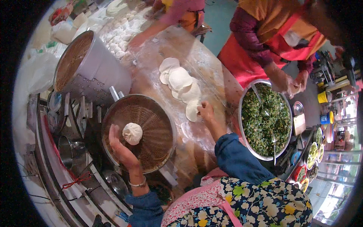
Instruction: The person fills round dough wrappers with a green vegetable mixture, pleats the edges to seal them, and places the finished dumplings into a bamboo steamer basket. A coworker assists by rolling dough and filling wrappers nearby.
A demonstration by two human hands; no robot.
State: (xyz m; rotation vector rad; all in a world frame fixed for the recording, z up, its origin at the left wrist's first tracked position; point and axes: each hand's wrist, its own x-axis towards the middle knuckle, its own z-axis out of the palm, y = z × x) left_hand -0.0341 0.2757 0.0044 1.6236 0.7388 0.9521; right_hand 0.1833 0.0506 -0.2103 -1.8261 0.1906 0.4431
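My left hand [117, 143] is held over the left part of a round woven steamer basket [156, 133], just beside a pleated white bun [132, 133]. Nothing shows in its grasp. On the floured wooden table, my right hand [207, 110] pinches the edge of a round dough wrapper [193, 111]. That wrapper lies at the near end of an overlapping row of thin dough wrappers [180, 79]. To the right of my forearm sits a wide metal basin [241, 124] of chopped green filling [263, 122], with metal utensils in it.
A tall metal steamer [105, 65] lies tilted at the left. Small dough pieces [117, 42] rest in flour at the back. One co-worker's arm [153, 29] reaches over them; another co-worker's hands [296, 85] hold dough beyond the basin. Bowls of food [312, 156] line the right.
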